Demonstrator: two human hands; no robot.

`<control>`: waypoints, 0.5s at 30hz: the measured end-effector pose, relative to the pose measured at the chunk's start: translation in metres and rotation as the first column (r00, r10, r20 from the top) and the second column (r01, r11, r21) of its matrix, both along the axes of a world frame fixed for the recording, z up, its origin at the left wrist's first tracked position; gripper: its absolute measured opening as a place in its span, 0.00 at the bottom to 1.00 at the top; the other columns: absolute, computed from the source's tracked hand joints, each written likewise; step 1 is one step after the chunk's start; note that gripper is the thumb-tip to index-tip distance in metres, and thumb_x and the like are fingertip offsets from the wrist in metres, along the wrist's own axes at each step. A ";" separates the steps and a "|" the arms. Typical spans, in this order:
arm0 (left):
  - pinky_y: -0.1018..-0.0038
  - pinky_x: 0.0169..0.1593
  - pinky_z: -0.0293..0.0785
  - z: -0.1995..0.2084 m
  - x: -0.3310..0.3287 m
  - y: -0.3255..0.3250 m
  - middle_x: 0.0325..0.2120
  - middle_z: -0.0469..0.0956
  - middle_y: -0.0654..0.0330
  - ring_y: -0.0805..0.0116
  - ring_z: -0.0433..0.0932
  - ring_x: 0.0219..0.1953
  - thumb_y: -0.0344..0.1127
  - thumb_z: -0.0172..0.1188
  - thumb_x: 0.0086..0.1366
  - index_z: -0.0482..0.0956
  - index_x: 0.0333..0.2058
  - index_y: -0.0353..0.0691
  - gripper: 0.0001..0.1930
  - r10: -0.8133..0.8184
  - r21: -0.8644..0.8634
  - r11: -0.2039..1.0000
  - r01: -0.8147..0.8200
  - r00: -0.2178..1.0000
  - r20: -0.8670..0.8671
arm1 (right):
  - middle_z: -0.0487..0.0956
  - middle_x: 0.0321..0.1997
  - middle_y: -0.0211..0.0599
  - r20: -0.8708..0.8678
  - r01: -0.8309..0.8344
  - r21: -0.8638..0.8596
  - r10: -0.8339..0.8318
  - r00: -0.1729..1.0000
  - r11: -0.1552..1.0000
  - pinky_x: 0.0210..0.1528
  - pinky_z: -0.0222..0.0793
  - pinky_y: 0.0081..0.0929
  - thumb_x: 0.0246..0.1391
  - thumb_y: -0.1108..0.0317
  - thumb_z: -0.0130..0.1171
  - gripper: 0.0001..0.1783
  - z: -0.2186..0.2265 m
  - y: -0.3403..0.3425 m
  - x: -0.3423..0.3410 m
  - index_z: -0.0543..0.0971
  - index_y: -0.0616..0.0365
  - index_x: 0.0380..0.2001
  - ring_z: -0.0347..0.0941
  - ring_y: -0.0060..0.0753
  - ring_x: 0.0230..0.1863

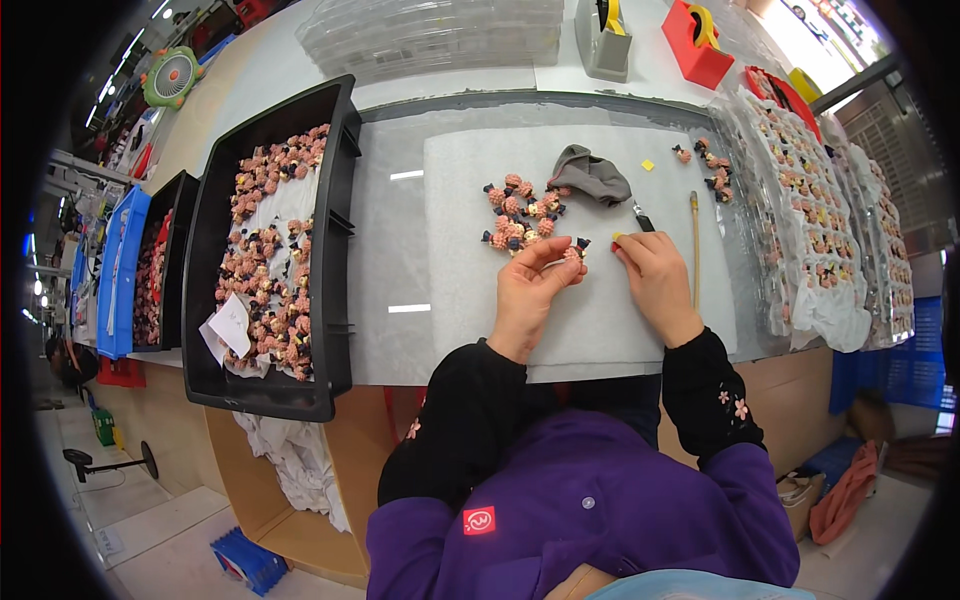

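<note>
My left hand (532, 292) is closed in a pinch on a small pink figurine (576, 252) with dark blue ends, held above the white sheet (590, 335). Just to its right, my right hand (658, 283) pinches a tiny yellow and red piece (616, 241), too small to make out fully. Beyond my left hand lies a loose cluster of similar pink figurines (515, 205). A crumpled grey cloth (592, 178) rests past both hands, beside a black-handled tool (643, 218) whose tip is hard to read. A thin wooden stick (695, 250) lies right of my right hand.
On the left stands a black crate (340, 230) holding many figurines and white paper. Clear blister trays (800, 210) of figurines stand at the right. A few figurines (716, 175) and a yellow square (648, 165) lie farther back, near grey (603, 50) and red (690, 50) tape dispensers.
</note>
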State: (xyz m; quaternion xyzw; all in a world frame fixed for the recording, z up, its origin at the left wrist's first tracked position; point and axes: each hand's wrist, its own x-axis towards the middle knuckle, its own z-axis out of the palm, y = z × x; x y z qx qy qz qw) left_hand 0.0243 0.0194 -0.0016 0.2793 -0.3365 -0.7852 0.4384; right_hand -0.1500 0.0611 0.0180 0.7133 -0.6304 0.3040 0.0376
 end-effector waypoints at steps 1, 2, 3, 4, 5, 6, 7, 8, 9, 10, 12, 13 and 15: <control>0.75 0.41 0.74 -0.001 0.000 0.000 0.34 0.74 0.57 0.66 0.76 0.36 0.22 0.55 0.55 0.71 0.42 0.32 0.14 -0.004 0.004 1.000 0.004 1.000 0.001 | 0.74 0.29 0.35 0.040 0.027 0.014 -0.028 0.999 1.000 0.33 0.66 0.30 0.40 0.75 0.58 0.08 0.003 0.001 0.001 0.76 0.60 0.29 0.69 0.39 0.33; 0.75 0.42 0.74 -0.001 0.000 0.000 0.34 0.74 0.56 0.66 0.76 0.36 0.22 0.55 0.55 0.71 0.42 0.32 0.14 -0.009 0.009 1.000 0.009 1.000 0.001 | 0.74 0.28 0.36 0.080 0.054 0.029 -0.057 0.995 0.998 0.33 0.66 0.30 0.40 0.75 0.58 0.08 0.004 0.002 0.002 0.76 0.59 0.29 0.68 0.39 0.33; 0.75 0.42 0.74 -0.001 0.000 0.000 0.34 0.74 0.56 0.66 0.76 0.36 0.22 0.55 0.55 0.71 0.42 0.32 0.14 -0.004 0.011 1.000 0.004 1.000 0.000 | 0.74 0.28 0.36 0.079 0.050 0.031 -0.052 0.996 0.998 0.33 0.66 0.30 0.40 0.75 0.58 0.08 0.003 0.003 0.003 0.76 0.59 0.29 0.68 0.39 0.33; 0.75 0.42 0.74 -0.002 0.000 0.000 0.34 0.74 0.56 0.66 0.76 0.36 0.22 0.55 0.55 0.71 0.42 0.31 0.14 -0.006 0.012 1.000 0.006 1.000 -0.009 | 0.75 0.29 0.37 0.105 0.041 0.034 -0.044 0.994 0.999 0.32 0.66 0.28 0.40 0.76 0.59 0.09 0.001 0.003 0.003 0.76 0.61 0.29 0.70 0.37 0.31; 0.75 0.42 0.73 -0.002 0.000 0.000 0.34 0.74 0.56 0.66 0.76 0.37 0.22 0.55 0.55 0.71 0.42 0.30 0.14 -0.008 0.014 1.000 0.008 1.000 -0.019 | 0.75 0.29 0.37 0.131 0.031 0.037 -0.036 0.991 0.999 0.31 0.65 0.26 0.40 0.77 0.59 0.10 0.001 0.003 0.003 0.76 0.62 0.30 0.71 0.34 0.30; 0.75 0.42 0.73 -0.002 0.000 0.000 0.34 0.74 0.56 0.66 0.76 0.37 0.22 0.55 0.55 0.71 0.42 0.30 0.14 -0.006 0.016 1.000 0.006 1.000 -0.020 | 0.75 0.29 0.37 0.130 0.029 0.039 -0.034 0.991 0.999 0.31 0.65 0.26 0.40 0.77 0.59 0.10 0.003 0.005 0.005 0.76 0.62 0.30 0.71 0.34 0.30; 0.75 0.43 0.73 -0.002 0.001 0.001 0.34 0.75 0.56 0.67 0.76 0.37 0.22 0.55 0.55 0.71 0.42 0.30 0.14 0.002 -0.009 1.000 -0.002 1.000 -0.009 | 0.75 0.30 0.36 0.381 0.025 0.100 -0.061 0.923 0.995 0.31 0.65 0.22 0.41 0.78 0.59 0.09 0.009 0.007 0.010 0.76 0.63 0.31 0.71 0.28 0.29; 0.75 0.43 0.73 -0.002 0.001 0.001 0.35 0.75 0.55 0.67 0.76 0.37 0.22 0.56 0.55 0.71 0.42 0.30 0.14 0.010 -0.034 0.999 -0.009 1.000 0.003 | 0.76 0.31 0.34 0.603 0.005 0.159 -0.101 0.791 0.987 0.31 0.65 0.19 0.43 0.78 0.58 0.09 0.012 0.008 0.014 0.76 0.63 0.32 0.71 0.23 0.29; 0.75 0.43 0.73 -0.003 0.000 0.001 0.35 0.75 0.55 0.67 0.76 0.37 0.22 0.56 0.55 0.71 0.42 0.30 0.14 0.014 -0.031 0.999 -0.014 1.000 0.003 | 0.76 0.31 0.34 0.603 0.001 0.162 -0.100 0.792 0.987 0.31 0.65 0.19 0.43 0.78 0.58 0.09 0.011 0.008 0.017 0.76 0.63 0.32 0.71 0.23 0.29; 0.75 0.43 0.73 -0.003 -0.001 0.000 0.35 0.75 0.55 0.67 0.76 0.37 0.22 0.56 0.55 0.71 0.42 0.30 0.15 0.005 -0.034 0.999 -0.005 1.000 0.000 | 0.76 0.32 0.33 0.780 -0.052 0.142 -0.079 0.621 0.989 0.32 0.66 0.17 0.44 0.78 0.58 0.08 0.010 0.009 0.019 0.76 0.64 0.32 0.71 0.20 0.30; 0.75 0.44 0.73 -0.003 -0.001 0.001 0.36 0.75 0.55 0.68 0.76 0.37 0.22 0.56 0.54 0.71 0.42 0.30 0.15 -0.003 -0.035 0.999 0.003 1.000 -0.002 | 0.76 0.33 0.33 0.910 -0.098 0.111 -0.061 0.411 0.989 0.34 0.66 0.15 0.46 0.78 0.57 0.08 0.011 0.010 0.026 0.76 0.64 0.33 0.70 0.17 0.31; 0.75 0.44 0.73 -0.002 -0.001 0.001 0.36 0.75 0.54 0.68 0.76 0.37 0.22 0.57 0.54 0.72 0.42 0.30 0.15 0.003 -0.038 0.999 -0.002 1.000 0.021 | 0.76 0.32 0.33 0.919 -0.125 0.086 -0.030 0.392 0.988 0.35 0.66 0.15 0.46 0.79 0.57 0.08 0.014 0.010 0.030 0.75 0.65 0.33 0.70 0.18 0.31; 0.76 0.44 0.73 -0.002 -0.001 0.001 0.37 0.75 0.54 0.69 0.76 0.37 0.22 0.57 0.54 0.72 0.42 0.30 0.15 0.009 -0.040 0.999 -0.007 0.999 0.044 | 0.75 0.32 0.33 0.928 -0.151 0.061 0.000 0.373 0.987 0.36 0.67 0.15 0.47 0.79 0.56 0.07 0.014 0.008 0.034 0.75 0.66 0.33 0.70 0.19 0.31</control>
